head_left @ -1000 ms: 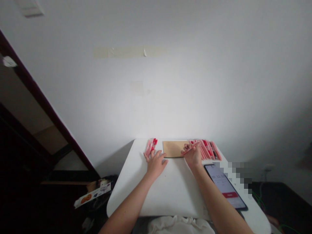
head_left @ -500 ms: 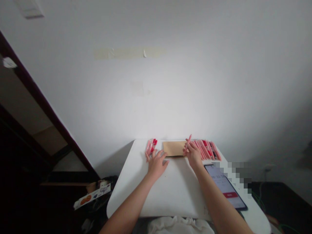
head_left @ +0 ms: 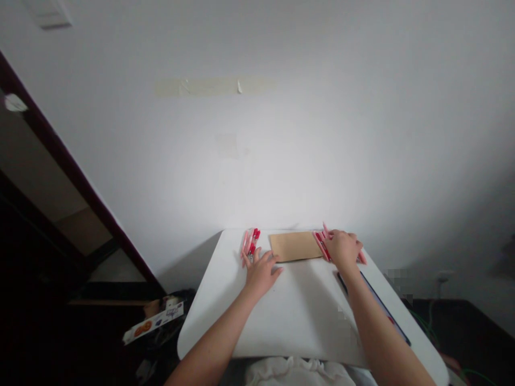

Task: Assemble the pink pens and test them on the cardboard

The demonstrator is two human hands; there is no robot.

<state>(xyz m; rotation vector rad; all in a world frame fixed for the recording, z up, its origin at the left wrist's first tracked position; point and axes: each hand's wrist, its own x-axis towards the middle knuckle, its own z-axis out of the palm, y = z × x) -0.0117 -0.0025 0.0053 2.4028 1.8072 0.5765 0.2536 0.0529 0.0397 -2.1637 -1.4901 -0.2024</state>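
My left hand (head_left: 261, 272) rests on the white table with its fingers spread. Its fingertips are at the lower end of a small group of pink and red pens (head_left: 250, 240) and by the left corner of a brown card or envelope (head_left: 295, 246). My right hand (head_left: 343, 249) is bent over a row of pink and red pens (head_left: 322, 245) on the right, covering most of them. A slim pink pen (head_left: 325, 229) pokes out above that hand, which is closed on it; the fingertips are mostly hidden.
A phone or tablet (head_left: 384, 305) lies on the table's right side, partly under my right forearm. The white table (head_left: 289, 316) stands against a pale wall (head_left: 281, 177). Left of it, on the floor, lies a printed white box or strip (head_left: 155, 323) among dark clutter.
My right hand, with the pink pen, has moved right from the brown card's edge to above the right-hand row of pens. My left hand has stayed nearly in place.
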